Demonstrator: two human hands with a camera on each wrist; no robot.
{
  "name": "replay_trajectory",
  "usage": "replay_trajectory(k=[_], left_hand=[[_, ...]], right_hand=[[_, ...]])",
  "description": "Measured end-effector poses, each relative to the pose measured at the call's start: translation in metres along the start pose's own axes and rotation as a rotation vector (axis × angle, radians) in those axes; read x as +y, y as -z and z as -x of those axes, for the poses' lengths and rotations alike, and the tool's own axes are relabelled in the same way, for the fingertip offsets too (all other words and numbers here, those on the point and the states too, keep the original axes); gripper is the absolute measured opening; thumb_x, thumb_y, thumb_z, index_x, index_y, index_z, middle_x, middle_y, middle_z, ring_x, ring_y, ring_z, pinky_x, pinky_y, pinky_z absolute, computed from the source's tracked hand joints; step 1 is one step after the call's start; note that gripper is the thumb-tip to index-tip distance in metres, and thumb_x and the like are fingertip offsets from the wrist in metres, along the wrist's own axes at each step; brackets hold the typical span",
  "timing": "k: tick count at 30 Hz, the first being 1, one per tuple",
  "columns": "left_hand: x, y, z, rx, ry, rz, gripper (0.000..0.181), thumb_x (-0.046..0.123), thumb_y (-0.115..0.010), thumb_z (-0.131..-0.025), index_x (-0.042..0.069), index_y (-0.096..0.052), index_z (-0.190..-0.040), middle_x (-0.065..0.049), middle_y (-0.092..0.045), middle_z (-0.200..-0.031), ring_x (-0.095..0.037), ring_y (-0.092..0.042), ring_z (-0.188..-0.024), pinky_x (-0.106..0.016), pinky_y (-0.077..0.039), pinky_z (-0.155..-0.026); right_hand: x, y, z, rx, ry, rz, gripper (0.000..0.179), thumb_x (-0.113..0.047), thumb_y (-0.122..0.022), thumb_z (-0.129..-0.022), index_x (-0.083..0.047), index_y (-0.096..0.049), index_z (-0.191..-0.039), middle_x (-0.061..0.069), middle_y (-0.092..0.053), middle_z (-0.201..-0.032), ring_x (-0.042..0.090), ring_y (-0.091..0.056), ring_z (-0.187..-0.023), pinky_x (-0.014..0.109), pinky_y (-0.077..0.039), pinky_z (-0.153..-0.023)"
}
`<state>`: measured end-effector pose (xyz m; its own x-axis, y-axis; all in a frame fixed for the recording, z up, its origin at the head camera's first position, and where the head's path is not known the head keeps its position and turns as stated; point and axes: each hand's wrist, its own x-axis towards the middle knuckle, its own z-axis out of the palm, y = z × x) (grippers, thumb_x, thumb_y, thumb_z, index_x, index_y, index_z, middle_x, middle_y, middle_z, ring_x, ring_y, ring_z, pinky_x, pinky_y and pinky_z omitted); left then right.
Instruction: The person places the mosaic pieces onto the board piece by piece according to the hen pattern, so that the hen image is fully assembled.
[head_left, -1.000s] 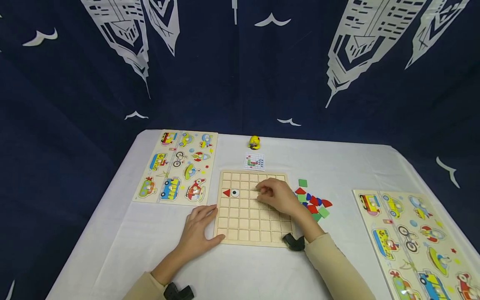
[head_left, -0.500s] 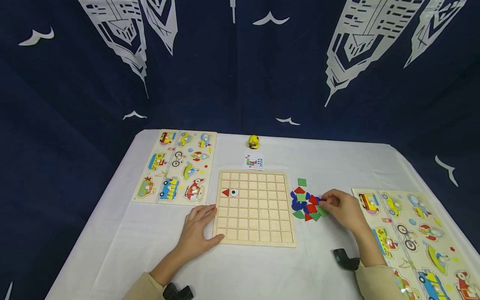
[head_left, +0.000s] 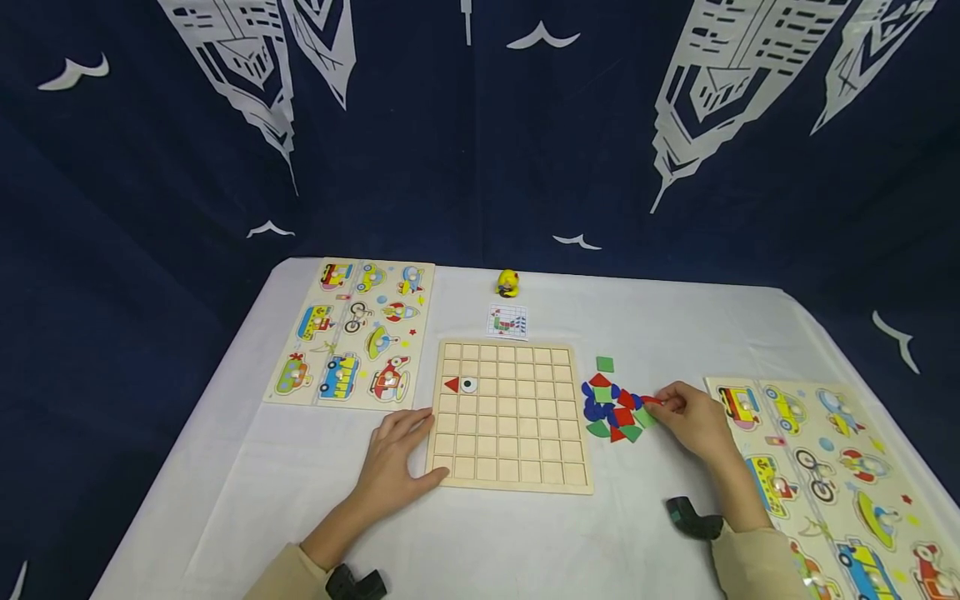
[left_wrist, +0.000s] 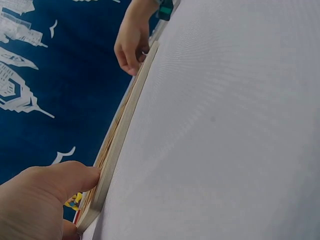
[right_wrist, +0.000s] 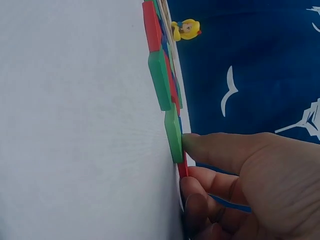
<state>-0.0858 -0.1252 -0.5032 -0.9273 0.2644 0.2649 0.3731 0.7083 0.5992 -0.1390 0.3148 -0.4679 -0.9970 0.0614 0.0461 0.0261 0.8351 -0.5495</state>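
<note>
The wooden grid board [head_left: 508, 427] lies flat on the table. A red triangle [head_left: 451, 384] and a white disc with a black dot [head_left: 469, 385] sit in neighbouring cells near its left side. My left hand [head_left: 397, 462] rests at the board's front left corner, thumb and fingertips touching its edges. In the left wrist view the thumb [left_wrist: 82, 176] presses the board's side. Right of the board, my right hand [head_left: 693, 418] pinches a red curved-edged piece [head_left: 651, 400] at the right end of a loose pile. In the right wrist view a green piece [right_wrist: 173, 135] lies beside its fingertips.
The pile holds several red, blue and green pieces, among them a green square [head_left: 604, 364] at its back. A pattern card [head_left: 507, 321] and yellow figurine [head_left: 507, 283] stand behind the board. Picture puzzle boards lie at left [head_left: 352, 333] and right [head_left: 825, 475].
My right hand has left the space over the board and moved right to the pile, where it takes hold of the red piece. The left hand stays in place.
</note>
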Motion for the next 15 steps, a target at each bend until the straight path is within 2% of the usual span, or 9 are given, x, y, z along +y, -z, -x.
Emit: replay_trajectory(k=[9,15], left_hand=[[-0.0009,-0.0003,0.0004,0.010,-0.010,-0.009,0.075,0.034,-0.084,-0.070,0.000,-0.059,-0.132,-0.005,-0.055,-0.140,-0.025,-0.041,-0.127,-0.045,-0.034,-0.100],[-0.0012,-0.0006,0.0003,0.013,-0.019,-0.011,0.075,0.034,-0.084,-0.070,0.000,-0.059,-0.132,-0.005,-0.055,-0.140,-0.025,-0.041,-0.128,-0.044,-0.034,-0.100]], right_hand=[[0.0002,0.0004,-0.0013,-0.020,-0.023,-0.026,0.020,-0.018,-0.066,-0.092,0.001,-0.065,-0.099,0.007,-0.059,-0.076,0.018,-0.049,-0.069,0.022,-0.038,-0.055],[0.0004,0.0004,0.0005,-0.008,-0.011,-0.030,0.018,-0.016,-0.066,-0.092,0.001,-0.065,-0.098,0.007,-0.061,-0.075,0.014,-0.049,-0.067,0.022,-0.039,-0.056]])
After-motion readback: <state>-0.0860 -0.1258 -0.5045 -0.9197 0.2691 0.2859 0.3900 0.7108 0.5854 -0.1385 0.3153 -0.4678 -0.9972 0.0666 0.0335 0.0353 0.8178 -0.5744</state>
